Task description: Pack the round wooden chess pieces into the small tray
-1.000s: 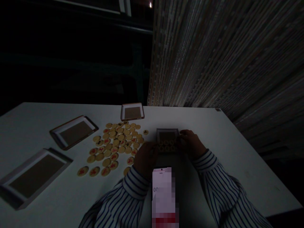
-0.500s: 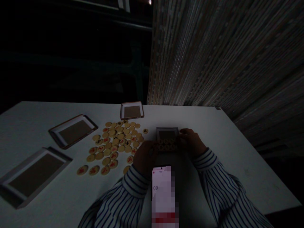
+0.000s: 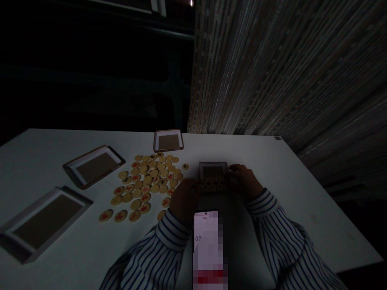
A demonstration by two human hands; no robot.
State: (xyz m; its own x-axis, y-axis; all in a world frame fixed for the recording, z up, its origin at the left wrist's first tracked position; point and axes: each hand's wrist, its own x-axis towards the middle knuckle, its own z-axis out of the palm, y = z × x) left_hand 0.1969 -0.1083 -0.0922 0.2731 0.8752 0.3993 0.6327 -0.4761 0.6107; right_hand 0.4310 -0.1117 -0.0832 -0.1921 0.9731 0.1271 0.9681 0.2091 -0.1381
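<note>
A small open box (image 3: 213, 170) sits on the table between my hands. Two rows of round Chinese chess pieces (image 3: 212, 186) lie in its near half, and the far half shows a brown bottom. My left hand (image 3: 184, 199) has its curled fingers at the box's left side. At the right side, my right hand (image 3: 244, 181) holds the edge with bent fingers. Dim light hides the fingertips in part. To the left spreads a heap of loose chess pieces (image 3: 147, 180), some showing red or black characters. One piece (image 3: 185, 166) lies apart, near the box.
Three more open boxes stand on the white table (image 3: 302, 225): a small one (image 3: 181, 141) at the back, a middle one (image 3: 69, 172) at left and a larger one (image 3: 48, 245) at front left. A lit phone (image 3: 207, 245) lies between my forearms. A string curtain (image 3: 242, 72) hangs behind.
Almost nothing differs. Both hands stay at the sides of the small box, and the pieces in it look the same; the view has shifted very slightly.
</note>
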